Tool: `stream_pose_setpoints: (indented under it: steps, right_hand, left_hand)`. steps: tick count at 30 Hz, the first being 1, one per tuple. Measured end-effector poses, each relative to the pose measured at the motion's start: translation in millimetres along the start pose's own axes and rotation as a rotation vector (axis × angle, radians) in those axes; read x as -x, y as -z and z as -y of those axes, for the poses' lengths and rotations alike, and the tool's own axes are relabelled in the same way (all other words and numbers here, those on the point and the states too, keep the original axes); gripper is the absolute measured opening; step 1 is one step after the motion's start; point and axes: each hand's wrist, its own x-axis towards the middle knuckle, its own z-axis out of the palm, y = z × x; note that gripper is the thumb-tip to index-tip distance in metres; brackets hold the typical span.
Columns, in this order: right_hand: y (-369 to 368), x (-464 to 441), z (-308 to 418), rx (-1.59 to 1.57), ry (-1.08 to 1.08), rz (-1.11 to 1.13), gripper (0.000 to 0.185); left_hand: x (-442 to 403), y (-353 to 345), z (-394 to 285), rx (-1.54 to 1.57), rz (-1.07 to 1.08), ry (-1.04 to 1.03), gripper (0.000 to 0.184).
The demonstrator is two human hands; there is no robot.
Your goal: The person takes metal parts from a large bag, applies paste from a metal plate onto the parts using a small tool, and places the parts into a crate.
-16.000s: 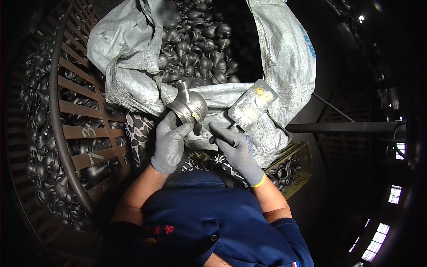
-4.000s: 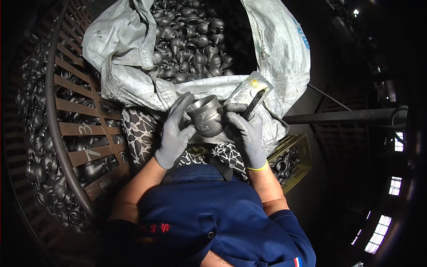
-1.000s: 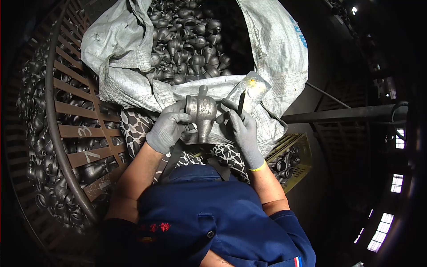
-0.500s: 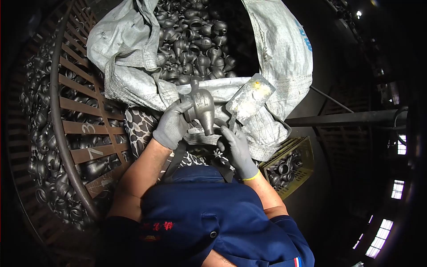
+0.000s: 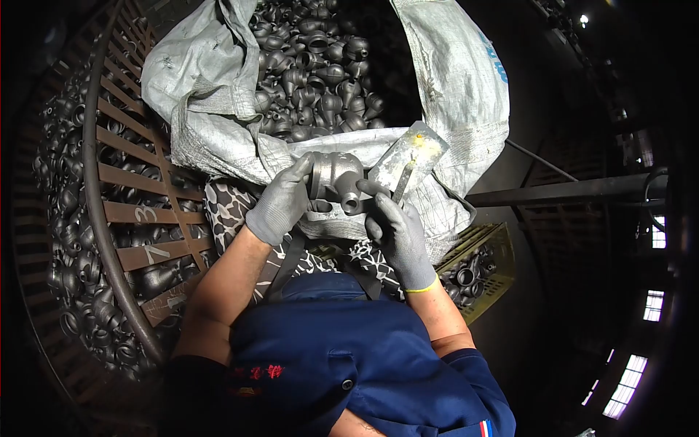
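Note:
A dark grey cast metal fitting [image 5: 337, 175], with a round body, a wide ribbed end and a small side spout, is in my left hand [image 5: 280, 204]. The gloved fingers close round its wide end. My right hand [image 5: 400, 237], also gloved, is beside the spout, its index finger against or very close to the fitting. A narrow dark flat strip [image 5: 403, 182], perhaps a file, sticks up from the right hand's fingers. Behind it, a rectangular metal plate [image 5: 426, 146] with whitish and yellow smears leans at the sack's front edge.
A large white woven sack [image 5: 466, 80] holds many similar fittings [image 5: 309, 73]. On the left stands a rusty barred crate [image 5: 138, 211] with more fittings behind its bars. A yellow plastic crate [image 5: 495, 288] of parts sits low at the right, below a dark horizontal bar [image 5: 568, 195].
The fitting has been turned in my left hand, from spout-down to its small spout facing me. My right hand, with the strip, has shifted slightly up and right.

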Motion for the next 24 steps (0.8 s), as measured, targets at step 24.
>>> stream_pose_setpoints:
  steps: [24]
  right_hand:
    - [18,-15,11,-0.119,0.032,0.005,0.05]
  left_hand:
    - [-10,6,-25,0.208,-0.035,0.064,0.041]
